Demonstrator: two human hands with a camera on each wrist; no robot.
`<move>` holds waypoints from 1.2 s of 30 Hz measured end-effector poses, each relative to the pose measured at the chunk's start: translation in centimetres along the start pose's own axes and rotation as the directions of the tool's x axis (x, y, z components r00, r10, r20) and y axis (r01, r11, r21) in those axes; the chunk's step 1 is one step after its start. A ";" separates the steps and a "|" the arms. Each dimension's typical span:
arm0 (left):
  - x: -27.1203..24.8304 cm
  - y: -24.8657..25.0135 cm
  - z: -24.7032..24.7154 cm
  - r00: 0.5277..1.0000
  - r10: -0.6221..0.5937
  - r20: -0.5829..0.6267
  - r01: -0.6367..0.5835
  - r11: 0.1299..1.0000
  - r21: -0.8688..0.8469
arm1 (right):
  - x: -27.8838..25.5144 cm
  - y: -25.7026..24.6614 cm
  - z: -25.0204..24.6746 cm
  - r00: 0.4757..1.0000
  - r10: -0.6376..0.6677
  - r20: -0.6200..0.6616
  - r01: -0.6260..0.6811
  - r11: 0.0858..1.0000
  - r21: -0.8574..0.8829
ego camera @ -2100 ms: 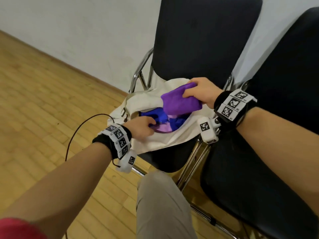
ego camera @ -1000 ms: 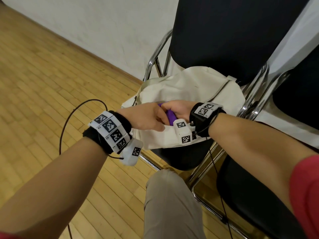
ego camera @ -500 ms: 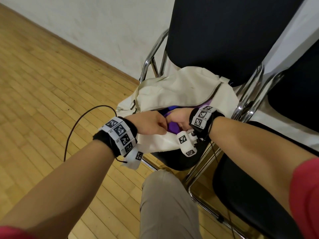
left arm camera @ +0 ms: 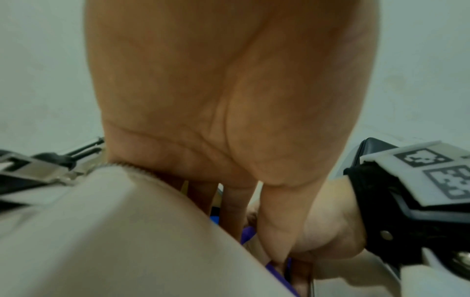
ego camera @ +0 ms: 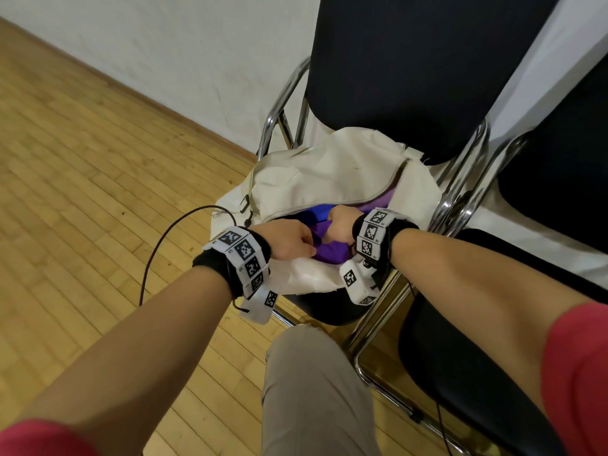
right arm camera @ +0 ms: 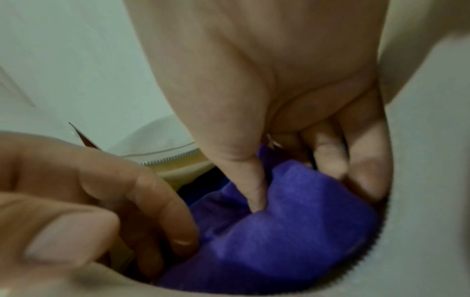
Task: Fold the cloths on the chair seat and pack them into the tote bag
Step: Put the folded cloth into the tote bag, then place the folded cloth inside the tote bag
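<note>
From my feed, the cream canvas tote bag (ego camera: 332,169) looks like matt woven cloth, its mouth edged by a metal-toothed zip (right arm camera: 167,158) that glints. Inside it, the purple fleecy cloth (right arm camera: 292,221) reads soft and napped, without shine. The black padded chair (ego camera: 411,67) I see has matt upholstery on a glossy chromed tube frame (ego camera: 279,103) with bright reflections. The honey-coloured wooden plank floor (ego camera: 82,192) shows a smooth, faintly satin finish. The wristbands (ego camera: 245,255) I'm watching are black fabric carrying matt white plastic marker tiles.
</note>
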State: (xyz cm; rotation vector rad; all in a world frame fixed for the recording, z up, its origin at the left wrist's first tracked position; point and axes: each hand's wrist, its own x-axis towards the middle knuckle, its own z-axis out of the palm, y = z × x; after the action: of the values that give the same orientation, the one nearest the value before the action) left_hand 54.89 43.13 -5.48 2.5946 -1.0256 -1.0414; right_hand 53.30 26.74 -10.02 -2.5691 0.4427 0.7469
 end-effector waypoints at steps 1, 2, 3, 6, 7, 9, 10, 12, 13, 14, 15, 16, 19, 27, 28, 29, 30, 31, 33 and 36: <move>0.1 0.0 0.1 1.000 -0.006 0.000 0.006 1.000 0.007 | -0.1 0.1 0.1 1.000 0.003 -0.021 -0.003 1.000 -0.013; 0.3 0.0 0.2 1.000 -0.016 0.000 0.016 1.000 0.017 | -0.1 0.3 0.3 0.999 -0.003 -0.053 0.002 1.000 -0.025; 0.4 0.1 0.3 1.000 -0.025 0.002 0.025 0.999 0.028 | -0.2 0.4 0.5 0.997 -0.004 -0.082 0.001 0.999 -0.036; 0.6 0.3 0.5 0.999 -0.044 0.026 0.043 0.997 0.060 | -0.5 0.5 0.9 0.993 0.002 -0.121 -0.008 0.999 -0.053; 0.6 0.4 0.6 0.998 -0.047 0.034 0.045 0.997 0.066 | -0.8 0.5 0.7 0.994 -0.003 -0.108 -0.003 0.998 -0.056; 0.5 0.5 0.6 0.998 -0.045 0.050 0.042 0.997 0.067 | -1.2 0.6 0.2 0.997 -0.035 -0.070 0.030 0.998 -0.061; 0.4 0.5 0.6 0.997 -0.045 0.058 0.041 0.997 0.063 | -1.5 0.6 0.0 0.997 -0.058 -0.043 0.055 0.996 -0.077; 0.3 0.6 0.6 0.996 -0.055 0.069 0.052 0.998 0.045 | -2.1 0.6 -0.5 0.995 -0.090 0.034 0.095 0.984 -0.153; 0.2 0.6 0.6 0.995 -0.060 0.075 0.057 0.998 0.041 | -2.6 0.6 -0.7 0.991 -0.099 0.086 0.115 0.973 -0.199; 0.2 0.7 0.6 0.995 -0.061 0.081 0.058 0.997 0.044 | -3.0 0.6 -1.0 0.984 -0.104 0.145 0.137 0.961 -0.242; 0.1 0.8 0.7 0.995 -0.061 0.085 0.057 0.997 0.050 | -3.5 0.7 -1.3 0.975 -0.099 0.200 0.152 0.951 -0.269; -0.1 0.9 0.7 0.995 -0.059 0.081 0.055 0.997 0.053 | -3.9 0.8 -1.5 0.965 -0.099 0.243 0.166 0.947 -0.273; -0.7 1.1 0.7 0.999 -0.042 0.023 0.042 0.999 0.014 | -5.8 1.3 -2.3 0.957 -0.143 0.254 0.216 0.934 -0.286; -4.2 3.0 -0.9 0.962 -0.049 -0.270 0.042 0.999 -0.033 | -11.1 2.1 -4.2 0.946 -0.289 -0.148 0.272 0.954 -0.126; -4.7 3.5 -1.1 0.952 -0.047 -0.301 0.041 0.999 -0.028 | -11.9 2.3 -4.4 0.934 -0.299 -0.197 0.286 0.954 -0.091; -5.2 4.0 -1.3 0.944 -0.040 -0.327 0.036 0.999 -0.018 | -12.6 2.4 -4.5 0.920 -0.310 -0.241 0.304 0.951 -0.062; -5.5 4.6 -1.3 0.936 -0.028 -0.350 0.028 1.000 -0.007 | -13.4 2.6 -4.5 0.906 -0.316 -0.282 0.320 0.947 -0.033; -5.8 5.1 -1.4 0.929 -0.018 -0.368 0.021 1.000 0.005 | -14.2 2.8 -4.6 0.892 -0.319 -0.318 0.335 0.942 -0.006; -6.3 6.6 -1.4 0.915 -0.002 -0.403 0.011 1.000 0.020 | -16.1 3.4 -4.7 0.877 -0.303 -0.374 0.342 0.939 0.042; -6.5 9.5 -1.1 0.897 0.057 -0.438 -0.043 0.998 0.043 | -19.5 5.3 -5.0 0.878 -0.237 -0.416 0.306 0.946 0.109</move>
State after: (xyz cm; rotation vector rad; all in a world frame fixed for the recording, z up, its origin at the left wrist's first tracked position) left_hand 47.16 40.12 2.51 2.6308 -0.9868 -0.3907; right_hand 37.58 23.27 3.24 -2.5392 0.2402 0.0755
